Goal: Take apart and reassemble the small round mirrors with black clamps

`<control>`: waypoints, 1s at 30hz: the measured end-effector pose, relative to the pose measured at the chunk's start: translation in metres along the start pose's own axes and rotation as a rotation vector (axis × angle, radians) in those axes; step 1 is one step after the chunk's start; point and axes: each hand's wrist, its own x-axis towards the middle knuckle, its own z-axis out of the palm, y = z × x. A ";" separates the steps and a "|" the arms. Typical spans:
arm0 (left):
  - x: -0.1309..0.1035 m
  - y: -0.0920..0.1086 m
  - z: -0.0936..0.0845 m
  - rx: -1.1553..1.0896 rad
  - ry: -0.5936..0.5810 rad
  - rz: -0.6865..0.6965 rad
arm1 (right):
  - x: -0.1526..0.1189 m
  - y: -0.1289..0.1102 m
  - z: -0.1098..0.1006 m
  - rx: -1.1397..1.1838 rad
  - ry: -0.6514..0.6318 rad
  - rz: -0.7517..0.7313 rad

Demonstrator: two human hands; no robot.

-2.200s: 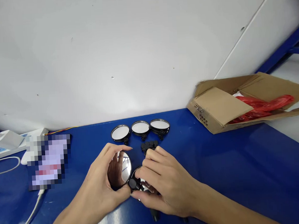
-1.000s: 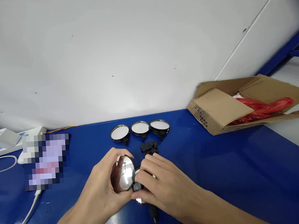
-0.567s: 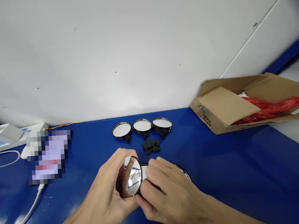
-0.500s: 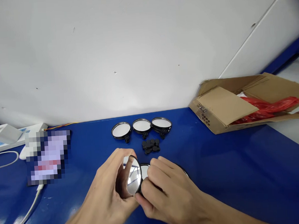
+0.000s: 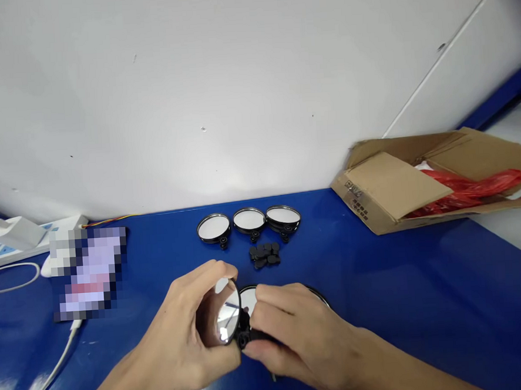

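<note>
Blue table carried everything I saw. At its far left edge lay a white power strip with a plug in it, and beside that a phone with a white cable trailing toward the near edge.

Near the middle of the near edge, my left hand had its grip closed around the rim of a small round mirror, held upright on edge with the glass facing right. My right hand met it there, its grip pinched on the black mount at the mirror's lower edge. More round mirrors lay flat on the table just behind and under the right hand, partly hidden; I could not count them.

Toward the far edge, three round mirrors sat in a row, touching or nearly so, with a small heap of black pads just in front of them.

At the far right corner an open cardboard box lay with a red plastic bag inside.
</note>
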 end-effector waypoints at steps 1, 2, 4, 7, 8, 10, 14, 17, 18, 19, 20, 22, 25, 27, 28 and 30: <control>0.000 -0.001 -0.001 -0.006 0.018 0.004 | 0.001 0.002 -0.005 0.077 -0.003 0.043; 0.001 -0.002 -0.001 -0.013 0.042 0.005 | 0.001 0.004 -0.009 0.145 0.023 0.089; 0.001 -0.004 -0.002 0.002 0.094 -0.010 | 0.003 0.008 -0.016 0.233 0.100 0.194; 0.002 -0.008 -0.003 0.054 0.131 -0.036 | 0.004 0.014 -0.022 0.216 0.175 0.360; 0.002 -0.008 -0.003 0.074 0.136 -0.038 | 0.004 0.017 -0.023 0.188 0.187 0.407; 0.002 -0.010 -0.003 0.128 0.142 -0.032 | 0.004 0.025 -0.025 0.142 0.202 0.473; 0.000 -0.010 -0.001 0.236 0.120 0.007 | 0.004 0.042 -0.031 0.097 0.227 0.612; -0.001 -0.011 -0.001 0.229 0.113 -0.003 | 0.004 0.049 -0.037 0.132 0.251 0.713; -0.001 -0.011 -0.001 0.223 0.112 -0.012 | 0.004 0.051 -0.039 0.158 0.260 0.737; -0.001 -0.011 -0.001 0.223 0.113 -0.020 | 0.003 0.051 -0.040 0.185 0.266 0.756; 0.000 -0.011 -0.001 0.227 0.114 -0.025 | 0.003 0.052 -0.041 0.210 0.267 0.770; 0.000 -0.011 -0.002 0.244 0.118 -0.024 | 0.003 0.051 -0.042 0.242 0.247 0.785; 0.000 -0.011 -0.002 0.260 0.118 -0.021 | 0.003 0.050 -0.042 0.224 0.194 0.786; 0.000 -0.012 -0.002 0.260 0.112 -0.022 | 0.004 0.050 -0.041 0.199 0.175 0.778; 0.000 -0.012 -0.001 0.259 0.110 -0.023 | 0.004 0.050 -0.040 0.192 0.174 0.777; -0.001 -0.012 -0.001 0.261 0.106 -0.023 | 0.003 0.052 -0.040 0.197 0.188 0.783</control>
